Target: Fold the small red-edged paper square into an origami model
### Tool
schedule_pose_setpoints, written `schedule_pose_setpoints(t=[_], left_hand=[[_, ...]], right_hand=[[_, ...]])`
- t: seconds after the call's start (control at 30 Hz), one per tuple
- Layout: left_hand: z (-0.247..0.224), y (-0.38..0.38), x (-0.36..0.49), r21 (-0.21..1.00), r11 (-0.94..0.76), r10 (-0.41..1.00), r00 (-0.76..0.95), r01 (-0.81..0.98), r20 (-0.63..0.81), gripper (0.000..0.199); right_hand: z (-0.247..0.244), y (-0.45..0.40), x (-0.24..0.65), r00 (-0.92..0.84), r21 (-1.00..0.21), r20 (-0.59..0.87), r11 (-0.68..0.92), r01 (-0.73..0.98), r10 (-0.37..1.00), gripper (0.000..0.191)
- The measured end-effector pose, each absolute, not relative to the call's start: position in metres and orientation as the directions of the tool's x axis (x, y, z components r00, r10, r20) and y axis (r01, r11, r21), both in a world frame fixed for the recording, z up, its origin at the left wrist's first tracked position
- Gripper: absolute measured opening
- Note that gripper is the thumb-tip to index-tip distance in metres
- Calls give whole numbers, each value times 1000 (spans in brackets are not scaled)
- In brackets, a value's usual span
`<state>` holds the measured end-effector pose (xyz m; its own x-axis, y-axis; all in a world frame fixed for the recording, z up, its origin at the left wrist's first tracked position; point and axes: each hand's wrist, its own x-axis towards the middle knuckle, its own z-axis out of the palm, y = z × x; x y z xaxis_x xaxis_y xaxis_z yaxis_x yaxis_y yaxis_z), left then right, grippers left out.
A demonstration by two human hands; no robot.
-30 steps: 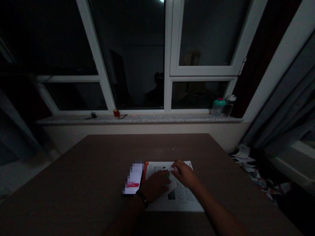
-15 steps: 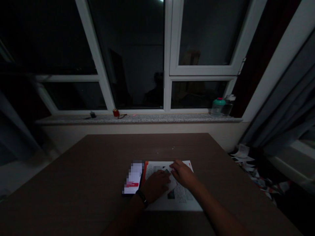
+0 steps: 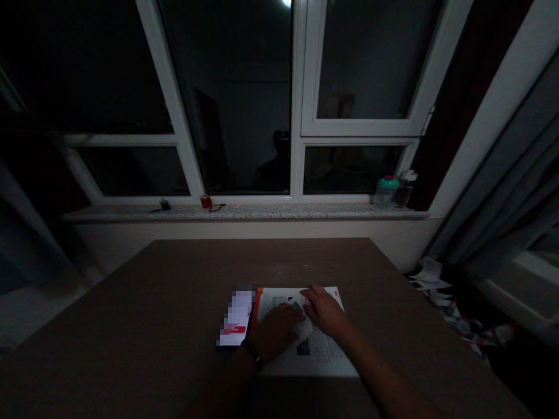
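Note:
A printed page or booklet (image 3: 325, 359) with an orange left edge lies on the table. On it is a small white paper piece (image 3: 307, 333), partly covered by my hands. My left hand (image 3: 276, 331), with a dark band at the wrist, lies over this piece with its fingers stretched to the right and its thumb apart. My right hand (image 3: 325, 309) rests at the upper right of the page, fingers curled down at the small paper's edge. A bit of pink shows by its fingertips. The contact under the fingers is dim and partly hidden.
A phone (image 3: 237, 317) with a lit, blurred-out screen lies left of the page on the brown table (image 3: 174, 302). Behind stands a window sill (image 3: 262, 212) with a red jar (image 3: 205, 201) and a green-lidded bottle (image 3: 386, 192). Scattered papers (image 3: 430, 273) lie beyond the table's right edge.
Both hands stay nearly in place on the paper. My left hand's fingers have shifted very slightly. The whole view has tipped a few pixels.

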<state>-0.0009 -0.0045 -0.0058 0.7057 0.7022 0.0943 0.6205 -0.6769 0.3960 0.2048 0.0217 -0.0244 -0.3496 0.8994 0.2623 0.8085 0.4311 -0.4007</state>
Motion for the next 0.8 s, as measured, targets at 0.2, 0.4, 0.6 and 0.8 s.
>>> schedule_pose_setpoints(t=[0.2,0.4,0.6,0.8], left_hand=[[-6,-4,-1,367,-692,691,718,621,89,42],[-3,-5,0,353,-698,687,721,623,87,41],[-14,-1,-2,359,-714,676,725,601,131,40],[-10,-3,-2,377,-698,687,718,608,114,39]], right_hand=[[-28,23,205,-360,-365,244,429,826,901,38],[-28,24,203,-351,-366,254,426,828,901,37],[-28,24,206,-325,-459,284,425,780,902,38],[-25,22,205,-315,-476,283,418,774,906,40]])
